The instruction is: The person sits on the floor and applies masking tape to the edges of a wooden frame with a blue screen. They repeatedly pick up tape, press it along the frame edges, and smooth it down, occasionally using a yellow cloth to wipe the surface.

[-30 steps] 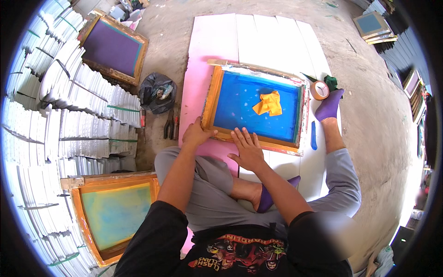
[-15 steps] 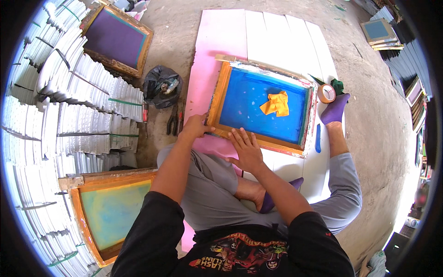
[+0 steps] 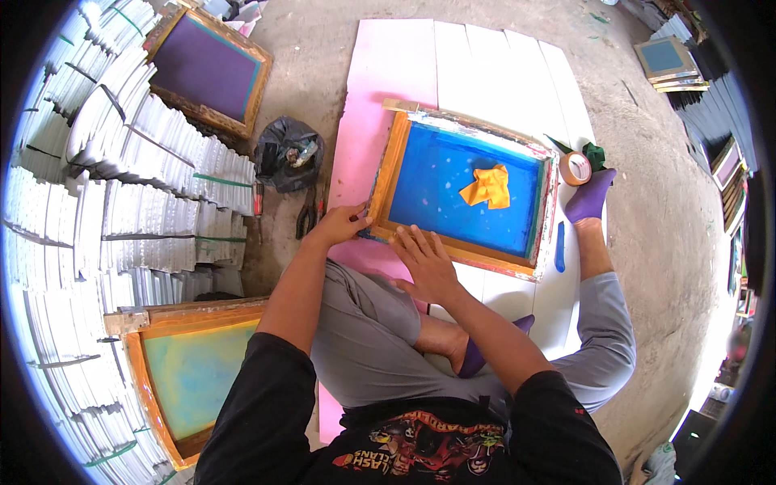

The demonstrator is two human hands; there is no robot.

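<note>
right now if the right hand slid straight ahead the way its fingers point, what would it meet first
The right hand lies flat on the near wooden rail of the screen frame. Straight on, it would probably cross onto the blue mesh, with the yellow cloth further along.

Bare concrete floor [image 3: 323, 73] is carrying pink and white sheets [image 3: 477, 65] running toward its far edge. A blue-meshed frame [image 3: 465, 190] is lying on them, tape roll [image 3: 575, 168] beside it. A black bag [image 3: 288, 153] and pliers [image 3: 306, 217] are sitting on the concrete alongside.
</note>
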